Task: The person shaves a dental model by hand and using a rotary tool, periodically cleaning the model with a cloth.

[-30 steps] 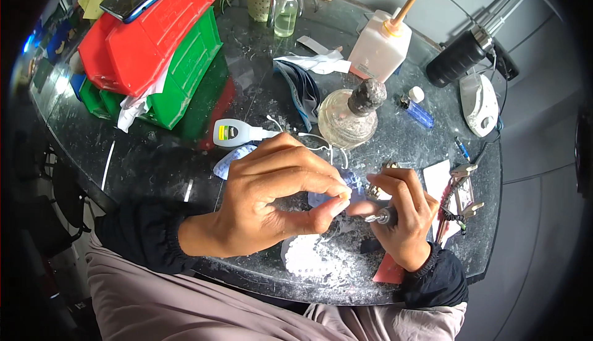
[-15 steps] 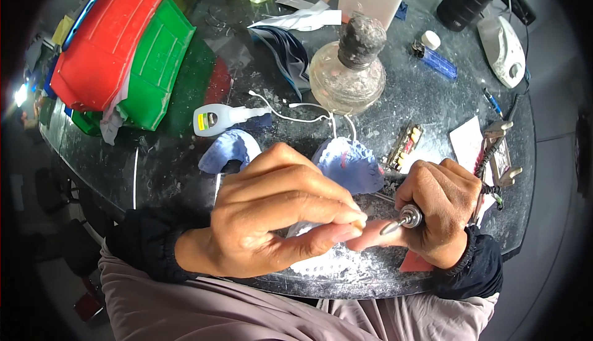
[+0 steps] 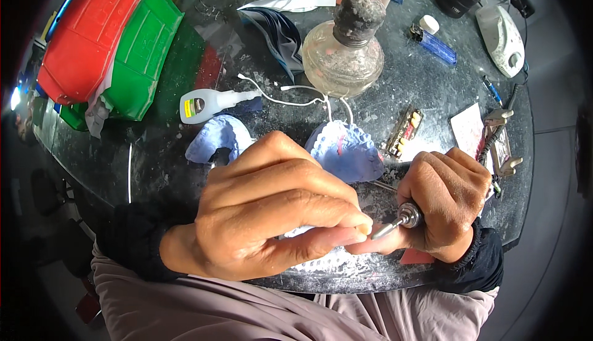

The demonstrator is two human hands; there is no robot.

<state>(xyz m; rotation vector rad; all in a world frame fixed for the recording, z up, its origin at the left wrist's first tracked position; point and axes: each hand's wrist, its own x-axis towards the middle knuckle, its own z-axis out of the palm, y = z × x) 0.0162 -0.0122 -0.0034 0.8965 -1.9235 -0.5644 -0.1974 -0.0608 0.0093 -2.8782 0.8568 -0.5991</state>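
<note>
My left hand is closed in a pinch on a tiny yellowish piece, mostly hidden by its fingertips. My right hand grips a metal rotary handpiece, its pointed bit right beside that piece; whether they touch I cannot tell. The right thumb reaches under the bit toward the left fingertips. Behind my hands sit two blue dental casts, the left one partly covered by my left hand. White powder lies on the dark worktop beneath my hands.
Red and green bins stand at left. Across the back are a plastic bottle, a glass burner, a dark fabric strip, a blue lighter and a white device. A metal stand with coiled cord is at right.
The view has tilted, so the bench items appear higher in the picture. My hands have come together, with the bit now at the pinched piece, and my right fingers have curled tighter around the handpiece.
</note>
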